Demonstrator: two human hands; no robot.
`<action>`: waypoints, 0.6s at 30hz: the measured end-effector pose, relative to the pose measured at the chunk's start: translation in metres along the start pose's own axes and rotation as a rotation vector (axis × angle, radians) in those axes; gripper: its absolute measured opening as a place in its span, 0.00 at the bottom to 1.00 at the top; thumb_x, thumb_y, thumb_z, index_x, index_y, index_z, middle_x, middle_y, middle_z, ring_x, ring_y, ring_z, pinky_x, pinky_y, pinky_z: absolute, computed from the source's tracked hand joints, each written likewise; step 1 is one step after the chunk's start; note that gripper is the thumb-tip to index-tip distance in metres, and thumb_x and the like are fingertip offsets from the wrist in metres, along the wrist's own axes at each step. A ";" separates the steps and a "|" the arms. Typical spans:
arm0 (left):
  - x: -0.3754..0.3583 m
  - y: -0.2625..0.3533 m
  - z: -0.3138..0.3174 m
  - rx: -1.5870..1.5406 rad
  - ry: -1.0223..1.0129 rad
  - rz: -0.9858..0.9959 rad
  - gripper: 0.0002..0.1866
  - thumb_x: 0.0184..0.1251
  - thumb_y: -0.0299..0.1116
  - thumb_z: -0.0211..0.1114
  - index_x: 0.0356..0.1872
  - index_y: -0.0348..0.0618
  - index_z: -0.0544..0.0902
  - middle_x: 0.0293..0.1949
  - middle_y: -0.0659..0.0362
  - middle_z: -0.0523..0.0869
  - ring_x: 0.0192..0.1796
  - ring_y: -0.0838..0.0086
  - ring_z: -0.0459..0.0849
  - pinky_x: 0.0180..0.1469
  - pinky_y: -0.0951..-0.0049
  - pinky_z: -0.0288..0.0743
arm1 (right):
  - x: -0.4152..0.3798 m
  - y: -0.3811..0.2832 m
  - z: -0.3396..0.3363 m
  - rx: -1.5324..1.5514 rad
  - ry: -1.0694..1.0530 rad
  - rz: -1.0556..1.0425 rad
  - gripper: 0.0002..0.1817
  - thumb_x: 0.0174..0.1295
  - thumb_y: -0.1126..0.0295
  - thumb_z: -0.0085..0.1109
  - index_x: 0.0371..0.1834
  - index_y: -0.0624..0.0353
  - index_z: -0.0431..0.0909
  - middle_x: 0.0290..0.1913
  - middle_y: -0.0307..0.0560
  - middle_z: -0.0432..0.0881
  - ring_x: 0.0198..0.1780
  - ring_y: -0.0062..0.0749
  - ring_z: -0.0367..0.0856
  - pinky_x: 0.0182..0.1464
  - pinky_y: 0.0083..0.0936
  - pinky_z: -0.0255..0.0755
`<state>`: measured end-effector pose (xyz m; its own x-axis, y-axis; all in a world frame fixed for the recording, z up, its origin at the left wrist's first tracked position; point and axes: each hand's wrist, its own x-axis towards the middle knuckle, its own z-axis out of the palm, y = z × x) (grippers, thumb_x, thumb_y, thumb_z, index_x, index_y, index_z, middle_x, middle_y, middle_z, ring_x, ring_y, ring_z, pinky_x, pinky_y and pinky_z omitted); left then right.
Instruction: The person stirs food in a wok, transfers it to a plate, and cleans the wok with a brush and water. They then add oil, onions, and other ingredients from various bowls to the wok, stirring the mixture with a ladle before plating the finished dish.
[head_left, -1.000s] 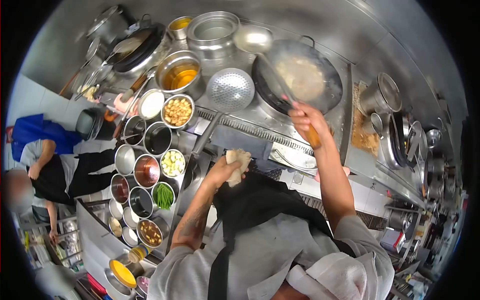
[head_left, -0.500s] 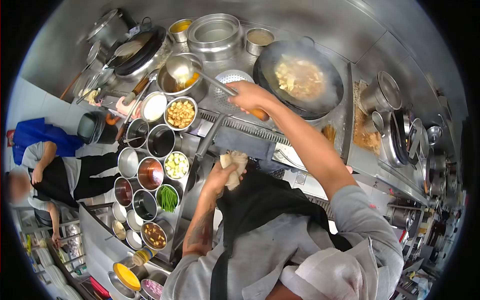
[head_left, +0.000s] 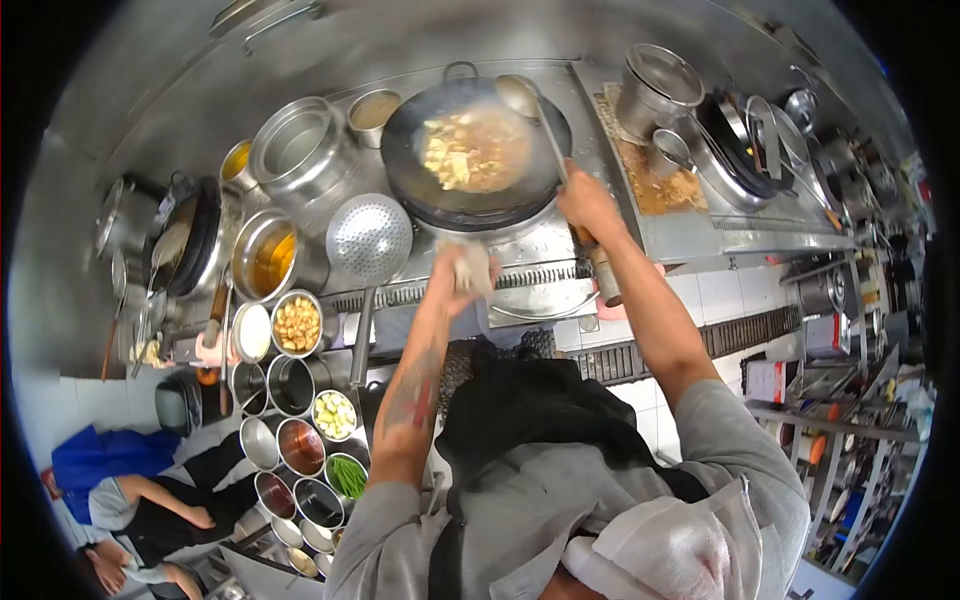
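Note:
My right hand [head_left: 588, 200] is closed round the handle of a metal ladle [head_left: 517, 96]. The ladle's bowl is over the upper right part of a black wok [head_left: 400, 165]. Pale and browned food pieces [head_left: 475, 150] lie in the wok, with steam over them. A folded, light-coloured cloth [head_left: 472, 272] is gripped in my left hand [head_left: 447, 275], just below the wok's near rim; both are blurred. To the left of that hand, a perforated skimmer [head_left: 369, 238] rests with its handle towards me.
A pot with yellow liquid [head_left: 262, 255] and a large steel pot [head_left: 295, 145] stand left of the wok. Several ingredient containers, including potato-like chunks [head_left: 298, 324] and green pieces [head_left: 347, 476], line the lower left. A person [head_left: 150, 510] is beyond them.
The ladle has swung right from the pot of yellow liquid to the wok. My left hand has carried the cloth up towards the wok's near rim. The whole view has shifted.

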<state>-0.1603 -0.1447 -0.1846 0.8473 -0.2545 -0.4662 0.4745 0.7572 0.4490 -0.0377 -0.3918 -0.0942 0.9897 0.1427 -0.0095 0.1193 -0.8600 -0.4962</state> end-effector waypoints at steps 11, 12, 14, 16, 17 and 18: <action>0.151 0.024 0.008 0.028 0.243 -0.016 0.11 0.76 0.40 0.49 0.44 0.45 0.76 0.34 0.57 0.78 0.28 0.68 0.75 0.28 0.71 0.75 | -0.108 0.020 -0.081 -0.185 -0.119 -0.243 0.30 0.59 0.78 0.51 0.68 0.70 0.66 0.35 0.71 0.83 0.36 0.58 0.85 0.39 0.49 0.77; 0.158 0.024 -0.007 0.061 0.234 -0.084 0.11 0.77 0.38 0.48 0.44 0.45 0.76 0.34 0.57 0.78 0.28 0.69 0.75 0.28 0.73 0.75 | -0.115 0.012 -0.093 -0.377 -0.153 -0.251 0.29 0.61 0.77 0.48 0.69 0.69 0.66 0.35 0.73 0.82 0.40 0.60 0.85 0.42 0.50 0.77; 0.110 0.005 0.004 0.071 0.243 0.003 0.09 0.76 0.37 0.49 0.43 0.44 0.75 0.34 0.56 0.79 0.30 0.68 0.77 0.28 0.71 0.77 | -0.136 0.001 -0.146 -0.459 -0.173 -0.306 0.28 0.64 0.75 0.48 0.70 0.69 0.66 0.31 0.64 0.84 0.37 0.58 0.85 0.42 0.50 0.78; 0.022 -0.017 0.049 0.042 0.287 0.020 0.09 0.76 0.37 0.50 0.43 0.43 0.75 0.34 0.56 0.79 0.31 0.67 0.79 0.29 0.70 0.78 | -0.160 -0.002 -0.192 -0.509 -0.181 -0.380 0.28 0.64 0.74 0.48 0.70 0.69 0.65 0.30 0.61 0.85 0.36 0.57 0.85 0.42 0.49 0.78; 0.002 -0.022 0.059 0.032 0.296 0.023 0.09 0.76 0.37 0.50 0.43 0.43 0.75 0.34 0.56 0.79 0.31 0.67 0.79 0.29 0.70 0.78 | -0.174 -0.013 -0.212 -0.507 -0.296 -0.345 0.31 0.63 0.75 0.51 0.72 0.61 0.65 0.30 0.61 0.84 0.35 0.56 0.85 0.42 0.48 0.77; -0.006 -0.020 0.072 -0.067 0.300 0.046 0.09 0.77 0.37 0.50 0.44 0.44 0.75 0.34 0.56 0.80 0.33 0.67 0.80 0.29 0.69 0.79 | -0.178 -0.021 -0.222 -0.509 -0.391 -0.303 0.34 0.61 0.75 0.54 0.75 0.53 0.64 0.30 0.61 0.83 0.35 0.55 0.84 0.42 0.47 0.77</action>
<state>-0.1581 -0.2019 -0.1356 0.7545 -0.0383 -0.6551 0.4124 0.8042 0.4280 -0.1984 -0.5083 0.1109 0.8175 0.4956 -0.2934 0.5017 -0.8630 -0.0599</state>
